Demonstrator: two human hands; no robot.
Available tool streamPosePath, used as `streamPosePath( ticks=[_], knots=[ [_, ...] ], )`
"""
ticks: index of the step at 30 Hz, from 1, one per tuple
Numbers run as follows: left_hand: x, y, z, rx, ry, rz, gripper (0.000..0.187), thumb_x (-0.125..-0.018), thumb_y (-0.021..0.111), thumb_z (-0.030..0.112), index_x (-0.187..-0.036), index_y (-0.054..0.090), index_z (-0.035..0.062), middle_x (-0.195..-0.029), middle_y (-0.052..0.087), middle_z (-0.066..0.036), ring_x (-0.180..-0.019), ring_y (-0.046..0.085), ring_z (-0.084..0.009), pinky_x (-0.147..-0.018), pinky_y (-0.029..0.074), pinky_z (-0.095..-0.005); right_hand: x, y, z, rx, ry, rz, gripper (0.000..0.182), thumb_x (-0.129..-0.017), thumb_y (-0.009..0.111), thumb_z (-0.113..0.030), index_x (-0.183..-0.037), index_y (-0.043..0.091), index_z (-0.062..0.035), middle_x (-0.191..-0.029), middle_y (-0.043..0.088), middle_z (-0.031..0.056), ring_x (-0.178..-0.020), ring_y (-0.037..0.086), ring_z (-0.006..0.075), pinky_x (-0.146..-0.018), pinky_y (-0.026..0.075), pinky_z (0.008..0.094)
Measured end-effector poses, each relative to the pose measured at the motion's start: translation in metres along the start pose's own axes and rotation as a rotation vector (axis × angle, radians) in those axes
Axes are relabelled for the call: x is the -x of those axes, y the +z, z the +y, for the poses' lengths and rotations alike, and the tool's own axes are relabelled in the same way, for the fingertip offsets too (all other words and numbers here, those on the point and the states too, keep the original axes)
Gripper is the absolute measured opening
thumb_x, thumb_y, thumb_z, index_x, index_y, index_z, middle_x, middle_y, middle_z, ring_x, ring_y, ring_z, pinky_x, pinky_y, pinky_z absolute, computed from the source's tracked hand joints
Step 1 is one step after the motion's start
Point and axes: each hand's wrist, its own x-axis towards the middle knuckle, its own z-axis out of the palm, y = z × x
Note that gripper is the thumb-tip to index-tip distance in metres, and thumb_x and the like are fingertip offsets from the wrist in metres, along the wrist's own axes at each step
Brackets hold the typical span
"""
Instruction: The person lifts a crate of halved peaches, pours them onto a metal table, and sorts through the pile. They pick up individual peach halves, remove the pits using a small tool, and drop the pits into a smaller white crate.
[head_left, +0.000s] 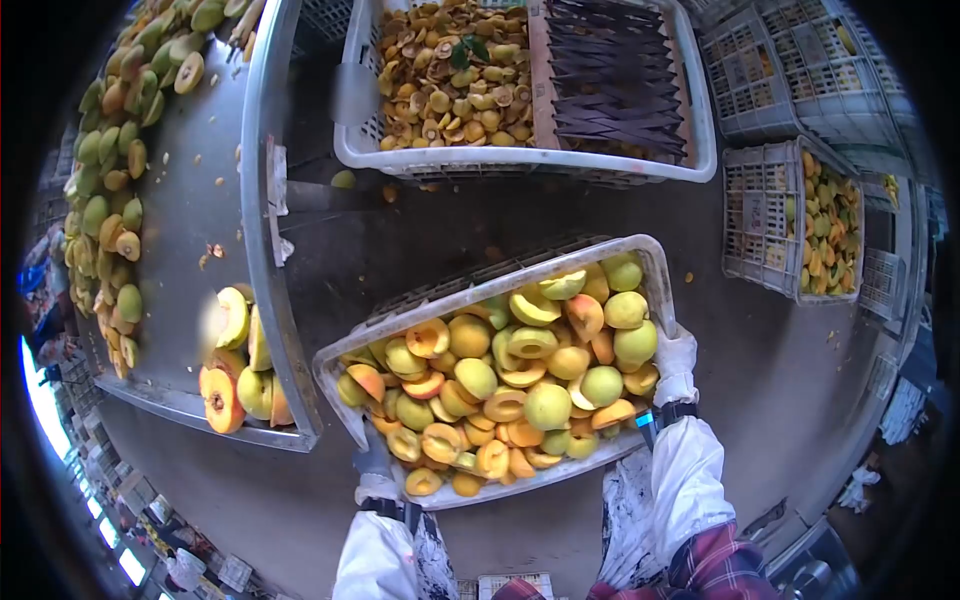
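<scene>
A white plastic crate (655, 262) full of halved yellow, green and orange fruit (505, 372) is held in front of my body, tilted with its right end farther up. My left hand (374, 455), in a grey glove, grips the crate's left end near the lower corner. My right hand (676, 362), in a whitish glove, is closed round the right end. The fingers of both hands are partly hidden by the rim. White sleeves and dark wrist bands cover both forearms.
At the left stands a metal table (190, 190) with fruit halves along its far side and a few at its near corner. A larger white crate (440, 160) with fruit pieces and dark strips stands ahead. More crates (760, 215) are at the right.
</scene>
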Motion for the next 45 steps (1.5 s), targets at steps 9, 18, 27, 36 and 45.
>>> streamPosePath(
  ticks=[9, 18, 27, 36, 45],
  knots=[
    [0.019, -0.002, 0.014, 0.068, 0.066, -0.059, 0.059, -0.08, 0.057, 0.047, -0.111, 0.053, -0.0031, -0.098, 0.059, -0.01, -0.087, 0.057, -0.0181, -0.072, 0.047, -0.0309, -0.01, 0.009, 0.011, -0.116, -0.088, 0.002, 0.033, -0.076, 0.064, -0.033, -0.08, 0.065, -0.0002, -0.06, 0.061, 0.0134, -0.055, 0.06, 0.0185, -0.053, 0.044, 0.035],
    [0.014, -0.012, 0.014, -0.328, 0.125, 0.0, 0.051, -0.084, 0.053, 0.041, -0.106, 0.055, -0.0057, -0.098, 0.06, -0.011, -0.087, 0.057, -0.0187, -0.071, 0.047, -0.0337, -0.001, 0.004, -0.011, -0.116, -0.063, 0.003, 0.024, -0.079, 0.062, -0.02, -0.075, 0.062, 0.0035, -0.06, 0.059, 0.0048, -0.055, 0.05, 0.0089, -0.05, 0.043, 0.0317],
    [0.026, -0.011, 0.02, -0.288, -0.003, 0.063, 0.05, -0.085, 0.051, 0.041, -0.105, 0.056, -0.0047, -0.094, 0.062, -0.011, -0.084, 0.057, -0.0202, -0.073, 0.045, -0.0337, -0.013, 0.007, 0.018, -0.217, -0.097, -0.021, 0.033, -0.077, 0.064, -0.033, -0.081, 0.065, -0.0008, -0.063, 0.061, 0.0144, -0.058, 0.059, 0.0153, -0.057, 0.045, 0.035],
    [0.014, -0.008, -0.005, 0.003, 0.089, 0.0, 0.055, -0.084, 0.052, 0.044, -0.103, 0.056, -0.0069, -0.097, 0.061, -0.012, -0.085, 0.057, -0.0187, -0.073, 0.045, -0.0319, -0.003, 0.0, -0.02, -0.224, -0.021, 0.013, 0.031, -0.077, 0.066, -0.03, -0.077, 0.064, 0.001, -0.056, 0.058, 0.0088, -0.053, 0.046, 0.007, -0.049, 0.042, 0.0303],
    [0.05, -0.001, 0.043, 0.023, 0.009, -0.067, 0.05, -0.084, 0.054, 0.041, -0.101, 0.057, -0.0065, -0.088, 0.06, -0.01, -0.075, 0.055, -0.0164, -0.066, 0.045, -0.0319, -0.012, -0.003, -0.006, 0.067, -0.007, -0.01, 0.037, -0.074, 0.062, -0.042, -0.085, 0.066, -0.0068, -0.074, 0.063, 0.018, -0.074, 0.062, 0.0349, -0.064, 0.046, 0.0389]
  ],
)
